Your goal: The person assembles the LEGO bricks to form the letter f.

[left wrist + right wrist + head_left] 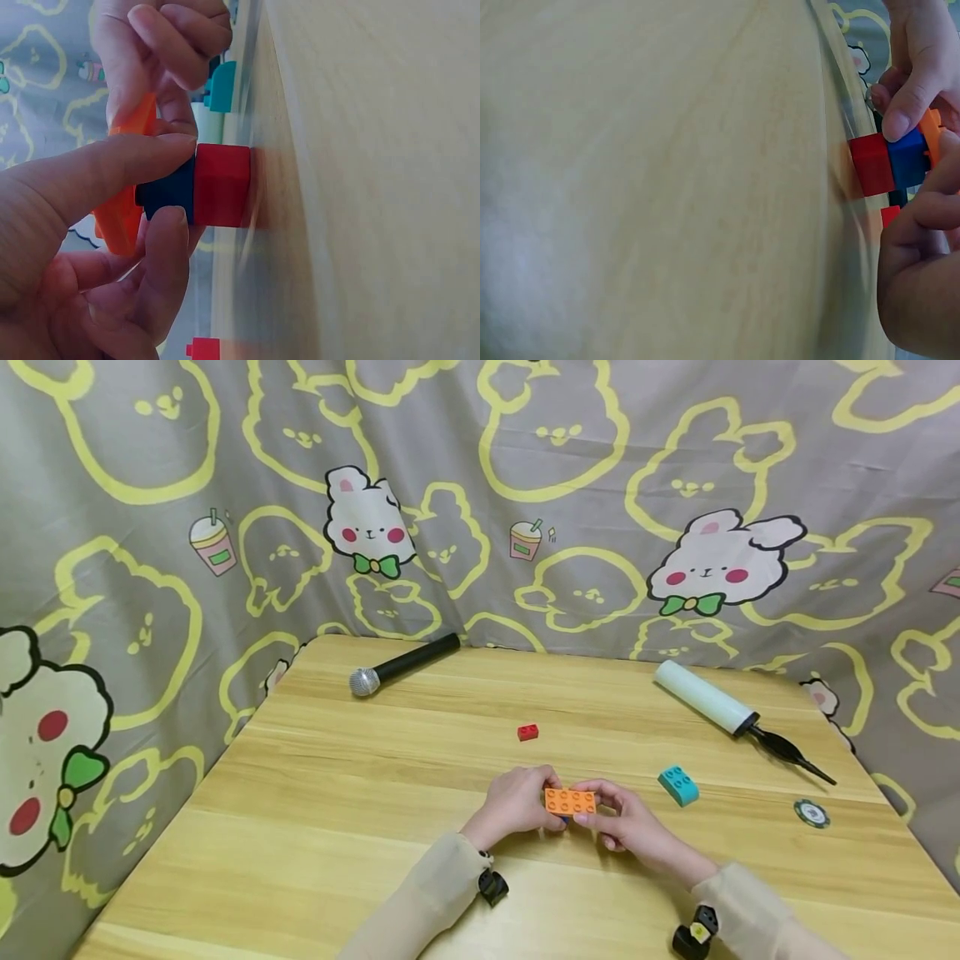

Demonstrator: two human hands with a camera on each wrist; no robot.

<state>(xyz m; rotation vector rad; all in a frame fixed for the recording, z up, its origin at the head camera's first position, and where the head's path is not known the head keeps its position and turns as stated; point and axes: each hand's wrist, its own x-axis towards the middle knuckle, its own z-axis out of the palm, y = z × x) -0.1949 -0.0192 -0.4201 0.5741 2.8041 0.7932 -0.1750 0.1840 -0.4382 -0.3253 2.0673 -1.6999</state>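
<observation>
My left hand [512, 803] pinches a blue brick [169, 196] between thumb and fingers. Beneath the blue brick is a red brick [222, 186], joined to it and standing at the tabletop. An orange brick [570, 801] with two rows of studs lies over the blue one, slightly tilted in the left wrist view; whether it is fully pressed on cannot be told. From the other side, my right hand [636, 828] grips the orange brick's end with thumb and fingers. In the head view the orange brick hides most of the stack.
Beyond the hands lies a small red brick [528, 732]. To the right are a teal brick [678, 785], a poker chip [812, 813] and a pale blue hand pump [705, 697] with a black nozzle. A microphone [405, 665] rests at the back left, before a patterned curtain [465, 568].
</observation>
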